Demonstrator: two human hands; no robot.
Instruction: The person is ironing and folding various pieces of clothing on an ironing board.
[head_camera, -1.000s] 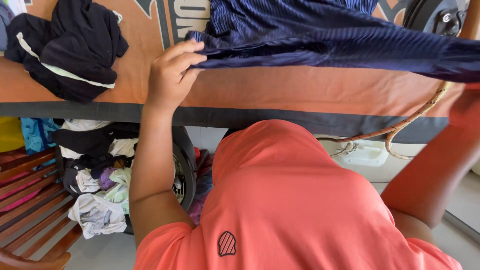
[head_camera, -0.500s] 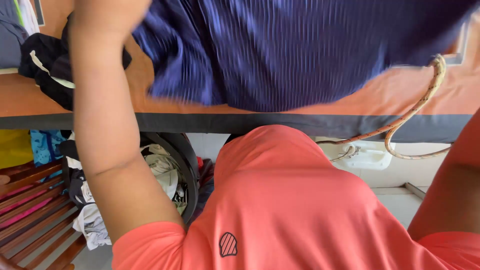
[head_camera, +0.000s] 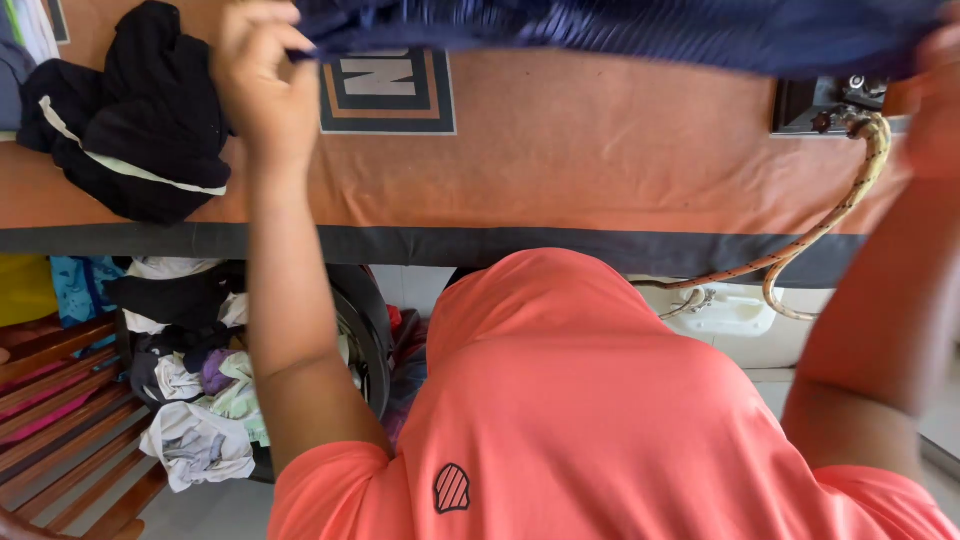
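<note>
Fingers of the left hand (head_camera: 262, 85) curl shut on one end of the navy striped garment (head_camera: 620, 30), stretched above the orange-covered table (head_camera: 600, 170); the right hand (head_camera: 935, 95), blurred, its grip unclear, meets the other end.

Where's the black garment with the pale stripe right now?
The black garment lies bunched at the upper left of the head view, on the orange table cover, just left of the left hand gripping the blue striped cloth.

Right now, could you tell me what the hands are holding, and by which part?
Both hold one dark blue striped garment by its near edge: the left hand grips one end, the right hand, partly out of view, the other.
</note>
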